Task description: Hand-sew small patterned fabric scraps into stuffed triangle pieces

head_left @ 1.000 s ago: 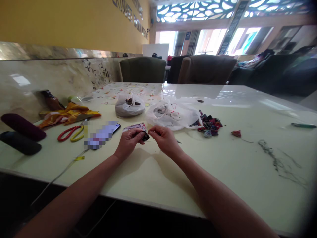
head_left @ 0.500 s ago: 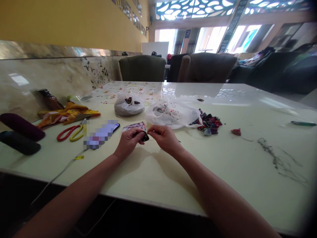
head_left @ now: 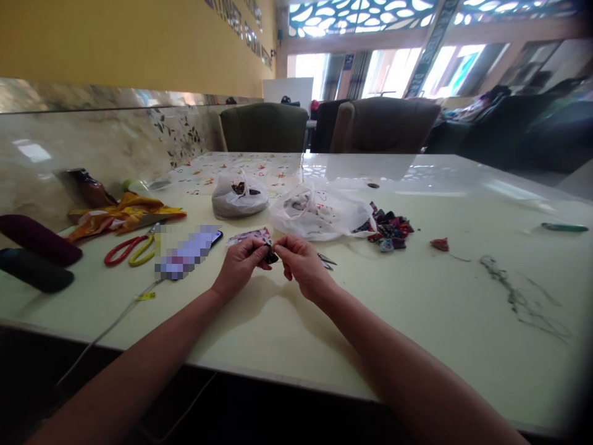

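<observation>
At the far left of the bench (head_left: 417,321), a purple case (head_left: 39,238) and a dark case (head_left: 34,269) lie side by side. Next come a brown bottle (head_left: 91,187), a yellow cloth (head_left: 134,210), scissors (head_left: 133,260) with one red and one yellow handle, and a phone (head_left: 188,254), screen lit. A small bag (head_left: 231,204) stands behind the hands.

The left hand (head_left: 238,262) pinches the dark piece (head_left: 271,253) between thumb and fingers, above the bench; a printed cloth (head_left: 250,235) lies just behind. The right hand (head_left: 303,266) has its fingertips pinched together at the right edge of the piece. Whether they grip the piece itself or something finer cannot be told.

Change: the right fingertips have closed in on the piece from just beside it, and the lower fingers have turned, exposing more of the small blades (head_left: 327,261) behind the hand. Judgement: both hands now work on one spot.

Further right: a large bag (head_left: 319,219), a pile (head_left: 391,228) of patterned pieces, a red piece (head_left: 439,245), tangled thread (head_left: 512,296) and a green pen-like item (head_left: 564,228).
</observation>
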Action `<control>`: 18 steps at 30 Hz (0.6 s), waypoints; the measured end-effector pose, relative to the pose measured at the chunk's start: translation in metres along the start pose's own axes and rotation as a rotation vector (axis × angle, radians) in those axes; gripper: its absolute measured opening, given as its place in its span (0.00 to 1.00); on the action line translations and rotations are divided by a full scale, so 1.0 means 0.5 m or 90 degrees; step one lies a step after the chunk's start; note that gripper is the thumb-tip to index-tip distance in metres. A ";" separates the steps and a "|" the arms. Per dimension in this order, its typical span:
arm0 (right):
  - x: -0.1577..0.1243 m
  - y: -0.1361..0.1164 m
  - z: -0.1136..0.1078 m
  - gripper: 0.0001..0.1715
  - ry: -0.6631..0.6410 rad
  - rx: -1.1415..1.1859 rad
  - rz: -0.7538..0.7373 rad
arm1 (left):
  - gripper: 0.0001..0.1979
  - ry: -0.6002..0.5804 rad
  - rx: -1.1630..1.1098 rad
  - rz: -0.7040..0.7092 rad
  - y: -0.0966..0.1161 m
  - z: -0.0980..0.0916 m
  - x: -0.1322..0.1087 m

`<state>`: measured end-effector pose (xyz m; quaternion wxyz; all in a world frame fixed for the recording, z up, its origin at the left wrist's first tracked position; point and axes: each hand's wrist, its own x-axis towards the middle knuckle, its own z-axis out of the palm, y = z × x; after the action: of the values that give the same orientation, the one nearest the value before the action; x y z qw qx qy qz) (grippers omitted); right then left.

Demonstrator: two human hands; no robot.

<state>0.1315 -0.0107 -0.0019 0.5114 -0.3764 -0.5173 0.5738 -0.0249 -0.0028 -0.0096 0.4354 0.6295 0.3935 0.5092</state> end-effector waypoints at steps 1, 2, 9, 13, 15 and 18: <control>-0.001 -0.001 0.001 0.10 0.001 0.011 0.010 | 0.14 0.000 -0.001 0.000 0.000 0.000 0.000; -0.002 -0.003 0.002 0.10 0.002 0.018 0.015 | 0.14 0.001 -0.001 -0.001 0.000 0.000 0.000; -0.008 -0.012 0.006 0.12 0.000 0.077 0.044 | 0.13 0.019 0.009 0.005 0.003 0.003 -0.002; -0.013 -0.009 0.013 0.13 0.014 0.108 0.056 | 0.13 0.026 0.038 0.028 0.007 0.003 -0.003; -0.013 -0.005 0.014 0.13 0.016 0.101 0.049 | 0.12 0.026 0.046 0.038 0.008 0.003 -0.002; -0.007 0.000 0.009 0.12 0.017 0.039 0.000 | 0.12 0.032 0.041 0.039 0.008 0.002 -0.001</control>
<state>0.1280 -0.0151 -0.0015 0.5294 -0.3680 -0.4928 0.5843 -0.0236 -0.0048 -0.0062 0.3888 0.6421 0.4011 0.5250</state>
